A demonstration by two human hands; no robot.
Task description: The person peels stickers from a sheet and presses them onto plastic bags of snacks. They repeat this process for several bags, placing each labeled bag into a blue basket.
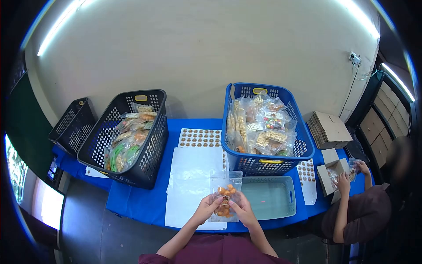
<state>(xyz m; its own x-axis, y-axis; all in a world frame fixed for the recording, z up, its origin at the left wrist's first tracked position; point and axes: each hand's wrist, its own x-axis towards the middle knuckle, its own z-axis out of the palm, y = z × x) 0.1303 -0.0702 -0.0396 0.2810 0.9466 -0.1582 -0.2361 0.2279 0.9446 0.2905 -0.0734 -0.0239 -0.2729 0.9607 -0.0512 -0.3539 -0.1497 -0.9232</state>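
Note:
Between my two hands is a clear plastic pouch (228,179) of round orange snacks, held over the table's front edge. A round brown sticker (225,200) sits on its front. My left hand (206,209) grips the pouch's left side, and my right hand (244,211) grips the right side. Both thumbs lie on the front near the sticker; the other fingers are mostly hidden behind the pouch. White backing sheets (193,176) lie to the left, partly over a sheet of round brown stickers (200,137). A pale green tray (288,215) stands right of the pouch.
A blue basket (268,165) and a black basket (149,165) hold packed pouches on the blue-covered table (132,202). Another black basket (72,127) stands far left. At right are flattened cartons (329,130), another sticker sheet (306,180), and a co-worker (360,211) handling pouches at an open box (327,180).

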